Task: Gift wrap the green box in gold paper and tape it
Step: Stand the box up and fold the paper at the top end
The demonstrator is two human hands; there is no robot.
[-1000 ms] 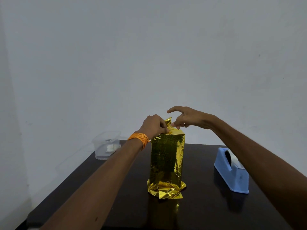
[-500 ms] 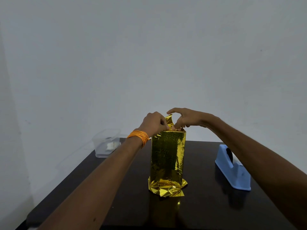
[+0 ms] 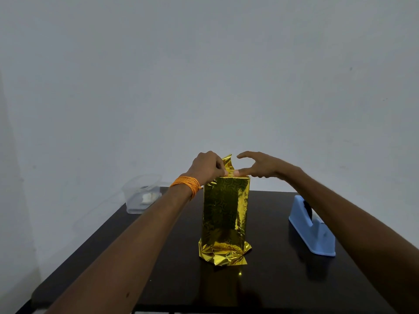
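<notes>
Head view, status against half a second ago.

Wrapped box (image 3: pixel 225 211): upright at centre of the dark surface (image 3: pixel 158 279), green fully hidden under gold paper (image 3: pixel 226 252). Lower end crumpled and splayed against the surface; no tape discernible there.

Top flap (image 3: pixel 227 162): standing up at the 12 o'clock end of the box, neither folded down nor taped.

Left hand (image 3: pixel 207 166): at 10 o'clock of the box top, fingers (image 3: pixel 221 171) curled and pinching the paper at the flap's base. Same hold as before.

Right hand (image 3: pixel 260 165): at 2 o'clock of the box top. Previously curled down onto the flap; now lifted and opened, fingers spread, index arched above the flap, thumb tip alone touching the top edge just beside the left fingers.

Meaning for the task: fold held by the left hand only, top closure incomplete. Right hand judged free either to press the flap again or to fetch tape.

Tape dispenser (image 3: pixel 311 232): blue, at 3 o'clock of the box, well apart, untouched.

Clear container (image 3: pixel 141 196): at 10 o'clock, near the far corner of the surface.

Caution: keep the left pinch until the flap lies flat; foil judged liable to spring back.
</notes>
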